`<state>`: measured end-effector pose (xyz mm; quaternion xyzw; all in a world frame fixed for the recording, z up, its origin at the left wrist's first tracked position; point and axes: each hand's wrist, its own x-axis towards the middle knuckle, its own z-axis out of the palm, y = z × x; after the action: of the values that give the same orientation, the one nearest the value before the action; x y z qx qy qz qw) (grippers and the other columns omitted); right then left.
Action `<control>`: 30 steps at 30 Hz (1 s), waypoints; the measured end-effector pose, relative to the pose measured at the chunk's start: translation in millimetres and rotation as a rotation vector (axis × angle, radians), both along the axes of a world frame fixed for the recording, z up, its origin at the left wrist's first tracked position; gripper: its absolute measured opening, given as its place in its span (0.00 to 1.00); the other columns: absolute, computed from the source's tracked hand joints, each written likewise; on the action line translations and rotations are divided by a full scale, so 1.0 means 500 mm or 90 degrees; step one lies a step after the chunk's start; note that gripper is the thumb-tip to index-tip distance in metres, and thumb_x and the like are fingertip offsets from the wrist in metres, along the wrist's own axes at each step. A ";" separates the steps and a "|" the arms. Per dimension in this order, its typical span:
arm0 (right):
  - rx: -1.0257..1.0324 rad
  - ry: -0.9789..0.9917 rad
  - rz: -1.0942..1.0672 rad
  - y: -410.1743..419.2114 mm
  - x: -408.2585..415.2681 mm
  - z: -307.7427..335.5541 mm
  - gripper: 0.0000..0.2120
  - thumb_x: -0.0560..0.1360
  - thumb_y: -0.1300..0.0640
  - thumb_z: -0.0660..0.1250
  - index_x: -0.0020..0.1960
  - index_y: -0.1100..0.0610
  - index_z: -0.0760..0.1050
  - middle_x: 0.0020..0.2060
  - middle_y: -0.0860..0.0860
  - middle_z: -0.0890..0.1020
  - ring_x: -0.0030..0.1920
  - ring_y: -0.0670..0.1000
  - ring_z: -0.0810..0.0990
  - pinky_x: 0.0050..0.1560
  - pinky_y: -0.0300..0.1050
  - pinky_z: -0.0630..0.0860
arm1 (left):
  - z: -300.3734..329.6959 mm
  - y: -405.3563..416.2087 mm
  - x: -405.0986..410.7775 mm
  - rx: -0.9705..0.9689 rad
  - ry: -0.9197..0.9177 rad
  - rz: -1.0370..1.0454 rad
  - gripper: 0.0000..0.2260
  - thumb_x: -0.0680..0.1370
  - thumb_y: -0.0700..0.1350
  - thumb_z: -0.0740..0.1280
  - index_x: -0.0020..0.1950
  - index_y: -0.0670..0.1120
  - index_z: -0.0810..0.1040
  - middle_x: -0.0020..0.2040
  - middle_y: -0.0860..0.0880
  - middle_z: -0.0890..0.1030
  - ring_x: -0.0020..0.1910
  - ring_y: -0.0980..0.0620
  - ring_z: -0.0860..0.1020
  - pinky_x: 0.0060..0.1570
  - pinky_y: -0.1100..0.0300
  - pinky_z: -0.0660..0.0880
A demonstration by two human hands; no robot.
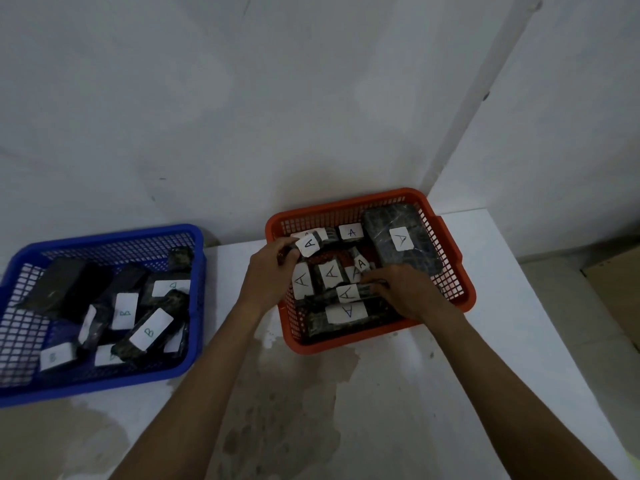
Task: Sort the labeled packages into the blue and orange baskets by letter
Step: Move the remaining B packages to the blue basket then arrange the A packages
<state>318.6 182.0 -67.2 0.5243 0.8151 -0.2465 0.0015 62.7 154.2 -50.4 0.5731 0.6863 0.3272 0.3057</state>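
Both hands are inside the orange basket (453, 296). The left hand (273, 268) grips a small A-labeled package (309, 244) at the basket's far-left corner; the right hand (405, 292) curls round another A package (349, 293) beside it. Set each down label-up, without burying neighbours. The blue basket (194, 237), left of both hands, holds the B packages (149, 328).

A bare back room or storeroom corner: plain white walls (277, 98) and a stained white table (311, 393) holding plastic sorting baskets (194, 237).
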 end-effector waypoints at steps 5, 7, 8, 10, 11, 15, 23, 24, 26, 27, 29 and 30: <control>0.055 -0.073 0.017 -0.008 -0.020 0.004 0.15 0.82 0.52 0.59 0.66 0.47 0.75 0.60 0.56 0.80 0.54 0.55 0.81 0.54 0.51 0.79 | 0.000 -0.002 0.001 0.005 0.015 -0.012 0.12 0.81 0.45 0.61 0.64 0.48 0.76 0.60 0.47 0.80 0.52 0.55 0.76 0.49 0.66 0.69; 0.088 -0.063 0.000 -0.005 -0.007 0.016 0.14 0.81 0.50 0.59 0.65 0.46 0.76 0.59 0.55 0.80 0.53 0.54 0.81 0.53 0.52 0.80 | 0.000 -0.002 -0.001 -0.001 0.011 -0.015 0.13 0.81 0.45 0.61 0.64 0.48 0.76 0.60 0.47 0.80 0.52 0.55 0.76 0.50 0.64 0.69; 0.105 -0.055 -0.012 -0.001 0.003 0.024 0.14 0.81 0.49 0.60 0.64 0.46 0.76 0.58 0.54 0.79 0.53 0.54 0.81 0.53 0.52 0.80 | 0.000 -0.002 -0.002 -0.003 0.012 -0.015 0.13 0.81 0.46 0.61 0.64 0.48 0.76 0.60 0.47 0.80 0.53 0.55 0.76 0.50 0.64 0.70; 0.132 -0.040 -0.029 0.004 0.020 0.033 0.13 0.80 0.48 0.61 0.62 0.46 0.78 0.56 0.54 0.80 0.51 0.53 0.81 0.52 0.51 0.80 | -0.002 0.000 -0.003 -0.003 0.012 -0.013 0.13 0.81 0.46 0.61 0.64 0.48 0.76 0.60 0.47 0.80 0.52 0.55 0.76 0.49 0.65 0.69; 0.139 -0.041 -0.025 0.006 0.021 0.035 0.13 0.80 0.48 0.62 0.61 0.46 0.78 0.55 0.54 0.80 0.50 0.53 0.81 0.51 0.51 0.80 | -0.003 0.001 -0.003 -0.002 0.011 -0.010 0.13 0.81 0.46 0.61 0.64 0.48 0.76 0.59 0.47 0.80 0.52 0.55 0.76 0.47 0.67 0.69; 0.146 -0.070 0.009 0.002 -0.016 0.026 0.12 0.81 0.50 0.61 0.62 0.46 0.78 0.57 0.54 0.79 0.52 0.54 0.81 0.52 0.52 0.80 | -0.007 0.001 -0.003 -0.004 0.006 -0.008 0.13 0.81 0.46 0.61 0.64 0.48 0.76 0.59 0.47 0.80 0.52 0.55 0.76 0.44 0.71 0.68; 0.186 -0.037 -0.111 -0.023 -0.018 0.005 0.12 0.80 0.53 0.63 0.61 0.50 0.79 0.54 0.55 0.81 0.49 0.53 0.82 0.48 0.48 0.81 | -0.009 0.003 -0.012 -0.027 -0.035 -0.007 0.13 0.81 0.46 0.61 0.64 0.49 0.76 0.57 0.50 0.80 0.49 0.59 0.76 0.41 0.73 0.68; 0.179 -0.015 -0.120 -0.024 -0.014 0.006 0.12 0.80 0.53 0.63 0.61 0.50 0.80 0.53 0.55 0.81 0.48 0.53 0.82 0.48 0.47 0.80 | -0.009 0.002 -0.012 -0.026 -0.040 -0.006 0.13 0.81 0.46 0.61 0.64 0.50 0.76 0.56 0.51 0.80 0.47 0.61 0.76 0.41 0.73 0.68; 0.159 0.019 -0.122 -0.019 -0.005 0.010 0.12 0.80 0.53 0.62 0.60 0.50 0.80 0.53 0.54 0.80 0.49 0.53 0.81 0.48 0.47 0.80 | -0.009 0.001 -0.012 -0.024 -0.050 -0.007 0.13 0.81 0.46 0.61 0.64 0.50 0.76 0.54 0.53 0.80 0.47 0.61 0.76 0.40 0.73 0.68; 0.148 0.031 -0.116 -0.015 -0.001 0.012 0.12 0.80 0.53 0.62 0.60 0.50 0.80 0.54 0.53 0.80 0.50 0.53 0.80 0.49 0.48 0.80 | -0.009 0.002 -0.012 -0.024 -0.052 -0.008 0.13 0.81 0.46 0.61 0.64 0.50 0.76 0.54 0.53 0.80 0.47 0.60 0.76 0.40 0.73 0.68; 0.128 0.047 -0.088 -0.008 0.000 0.013 0.12 0.80 0.53 0.62 0.60 0.50 0.79 0.56 0.52 0.78 0.53 0.52 0.79 0.52 0.49 0.79 | -0.010 0.002 -0.013 -0.025 -0.053 -0.009 0.13 0.81 0.46 0.61 0.64 0.50 0.76 0.54 0.53 0.80 0.49 0.58 0.77 0.41 0.72 0.69; 0.124 0.053 -0.072 -0.008 -0.005 0.011 0.12 0.80 0.53 0.62 0.61 0.50 0.79 0.57 0.52 0.78 0.54 0.51 0.79 0.53 0.49 0.79 | -0.010 0.003 -0.013 -0.026 -0.053 -0.009 0.13 0.81 0.47 0.61 0.64 0.50 0.76 0.54 0.53 0.79 0.50 0.57 0.77 0.41 0.73 0.69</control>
<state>316.1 178.1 -61.5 0.5562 0.8038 -0.1875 -0.0972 55.9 155.6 -55.6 0.5577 0.6754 0.3346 0.3478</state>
